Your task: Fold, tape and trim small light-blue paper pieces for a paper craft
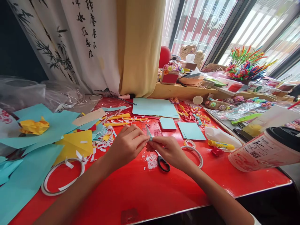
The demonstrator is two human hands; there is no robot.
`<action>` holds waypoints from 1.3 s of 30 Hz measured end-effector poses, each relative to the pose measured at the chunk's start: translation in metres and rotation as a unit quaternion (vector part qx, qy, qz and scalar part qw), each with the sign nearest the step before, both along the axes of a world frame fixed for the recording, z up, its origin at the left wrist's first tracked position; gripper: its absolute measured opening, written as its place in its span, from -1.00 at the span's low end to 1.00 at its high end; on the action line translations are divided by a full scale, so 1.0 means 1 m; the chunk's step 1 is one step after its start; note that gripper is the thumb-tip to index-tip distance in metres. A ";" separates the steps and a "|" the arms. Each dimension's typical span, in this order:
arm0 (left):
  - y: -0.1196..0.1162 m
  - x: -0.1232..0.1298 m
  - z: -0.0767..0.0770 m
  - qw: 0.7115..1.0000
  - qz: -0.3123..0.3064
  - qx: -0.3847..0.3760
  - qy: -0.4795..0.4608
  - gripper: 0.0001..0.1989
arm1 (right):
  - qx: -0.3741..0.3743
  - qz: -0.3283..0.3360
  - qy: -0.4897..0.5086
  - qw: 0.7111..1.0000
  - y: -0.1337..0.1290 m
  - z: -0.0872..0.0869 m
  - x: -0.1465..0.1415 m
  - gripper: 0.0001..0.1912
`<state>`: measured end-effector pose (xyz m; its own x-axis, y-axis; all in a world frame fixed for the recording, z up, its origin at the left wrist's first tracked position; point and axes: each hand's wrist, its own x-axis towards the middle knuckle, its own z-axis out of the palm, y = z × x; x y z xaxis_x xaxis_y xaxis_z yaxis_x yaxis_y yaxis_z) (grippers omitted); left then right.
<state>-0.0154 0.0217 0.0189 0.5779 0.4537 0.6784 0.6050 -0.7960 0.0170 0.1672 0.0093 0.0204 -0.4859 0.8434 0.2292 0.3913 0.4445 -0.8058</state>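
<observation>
**Two-Handed Pinch at the Work Position**

We hold one small folded blue piece [149, 133] between both hands, above the middle of the red surface [105, 200]. The fingers of the left hand [127, 143] grasp it from the left; the fingers of the right hand [170, 151] grasp its lower part from the right. The fingertips of the two hands meet at the piece. Its pointed end projects upward and away from us; the fingers hide the remainder.

Directly below the right hand we locate the scissors [163, 163], with the black handle toward us and the blades partly covered. A patch of pale shreds [152, 161] lies just left of the handle. Right of the right hand lies a large tape roll [200, 159], with a small roll [185, 143] near its far edge.

Beyond the hands we find a large blue sheet [154, 107], a stack of small blue squares [167, 124] in front of it, and larger blue squares [191, 131] to the right of that stack. Farther right lie a yellow tube [221, 145] and a cup [257, 151] with a black lid. Left of the left hand we note white paper strips [109, 136], a yellow sheet [79, 147] and a second tape roll [47, 188].
</observation>
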 end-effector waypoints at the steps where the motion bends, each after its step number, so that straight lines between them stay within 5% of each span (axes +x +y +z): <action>1: 0.000 0.000 0.000 1.000 0.001 0.002 0.003 -0.84 | 0.001 0.002 0.000 1.000 0.000 0.000 0.000 -0.73; 30: -0.002 0.000 0.006 0.998 0.002 0.033 0.062 -0.85 | -0.129 0.033 0.085 0.987 0.002 0.003 0.000 -0.72; 35: 0.010 -0.011 0.009 0.996 0.079 0.040 -0.005 -0.84 | -0.214 0.040 0.139 0.966 0.007 0.000 0.003 -0.72; 39: 0.036 -0.047 0.004 0.969 0.228 0.041 -0.085 -0.79 | -0.251 0.025 0.157 0.955 0.008 0.004 0.004 -0.74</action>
<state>-0.0625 0.0575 0.0224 0.2065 0.5760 0.7909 0.8882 -0.4494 0.0954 0.1713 0.0176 0.0243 -0.5015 0.8633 -0.0562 0.0841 -0.0160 -0.9963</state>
